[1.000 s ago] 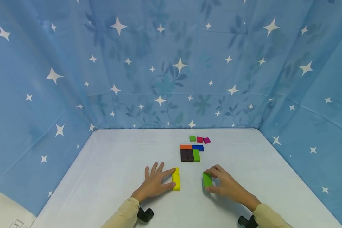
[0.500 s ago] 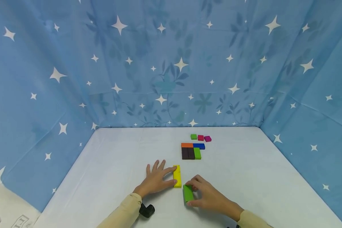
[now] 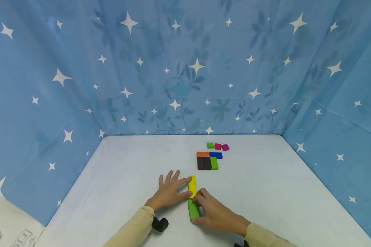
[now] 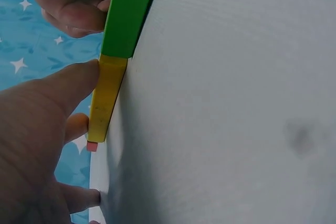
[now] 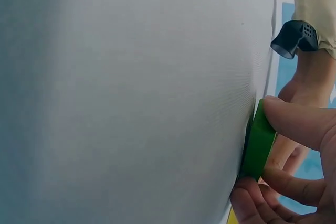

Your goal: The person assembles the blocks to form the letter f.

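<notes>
A yellow rectangular block (image 3: 192, 187) lies lengthwise on the white table. My left hand (image 3: 168, 195) rests beside it, the thumb and forefinger tips touching it and the other fingers spread. Right below its near end is a green block (image 3: 193, 210), which my right hand (image 3: 214, 213) pinches by the ends between thumb and fingers. In the left wrist view the green block (image 4: 128, 14) meets the end of the yellow block (image 4: 107, 100). The right wrist view shows the green block (image 5: 260, 142) low against the table, with right-hand fingers around it.
Farther back, an orange block (image 3: 202, 154), a blue block (image 3: 215, 155), two dark blocks (image 3: 204, 163) and a light green block (image 3: 214, 163) lie joined. Behind them stand small green (image 3: 210, 145), red (image 3: 217, 146) and magenta (image 3: 225, 147) pieces. A starred blue curtain (image 3: 148, 79) surrounds the table.
My right hand has carried the green block leftward and toward me, then up against the near end of the yellow block. My left hand has stayed on the yellow block.
</notes>
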Action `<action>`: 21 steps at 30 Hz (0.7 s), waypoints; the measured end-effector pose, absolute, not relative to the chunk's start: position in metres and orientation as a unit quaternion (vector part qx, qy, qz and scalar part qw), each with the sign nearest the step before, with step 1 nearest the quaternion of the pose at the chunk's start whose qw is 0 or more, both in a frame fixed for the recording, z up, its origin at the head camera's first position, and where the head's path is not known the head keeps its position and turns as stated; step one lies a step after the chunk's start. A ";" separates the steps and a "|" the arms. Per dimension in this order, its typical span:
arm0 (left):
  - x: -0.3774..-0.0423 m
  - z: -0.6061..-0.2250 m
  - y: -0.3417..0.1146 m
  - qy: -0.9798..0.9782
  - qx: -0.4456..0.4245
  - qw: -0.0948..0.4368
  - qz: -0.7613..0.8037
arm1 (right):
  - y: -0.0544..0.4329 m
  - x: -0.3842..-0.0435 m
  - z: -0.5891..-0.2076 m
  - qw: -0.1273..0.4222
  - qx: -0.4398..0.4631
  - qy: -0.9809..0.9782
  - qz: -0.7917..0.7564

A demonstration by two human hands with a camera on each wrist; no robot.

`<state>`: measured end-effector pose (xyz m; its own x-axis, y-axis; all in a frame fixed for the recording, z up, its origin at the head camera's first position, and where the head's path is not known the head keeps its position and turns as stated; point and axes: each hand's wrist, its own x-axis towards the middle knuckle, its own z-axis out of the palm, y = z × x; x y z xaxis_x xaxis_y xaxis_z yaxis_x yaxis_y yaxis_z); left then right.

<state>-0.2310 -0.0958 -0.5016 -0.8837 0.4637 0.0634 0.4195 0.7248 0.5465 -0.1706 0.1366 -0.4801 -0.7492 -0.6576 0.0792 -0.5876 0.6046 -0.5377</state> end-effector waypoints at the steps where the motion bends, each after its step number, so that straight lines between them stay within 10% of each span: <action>1: -0.232 -0.501 -0.096 0.929 0.236 0.038 0.283 | 0.136 -0.171 -0.480 0.058 -0.352 0.894 -0.269; 21: -0.233 -0.505 -0.096 0.930 0.231 0.046 0.281 | 0.130 -0.170 -0.477 0.058 -0.334 0.912 -0.231</action>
<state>-0.2331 -0.0957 -0.5054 -0.8893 0.4553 0.0436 0.4033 0.7358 0.5440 -0.1704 0.1297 -0.4775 -0.7704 -0.6357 0.0480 -0.5821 0.6708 -0.4595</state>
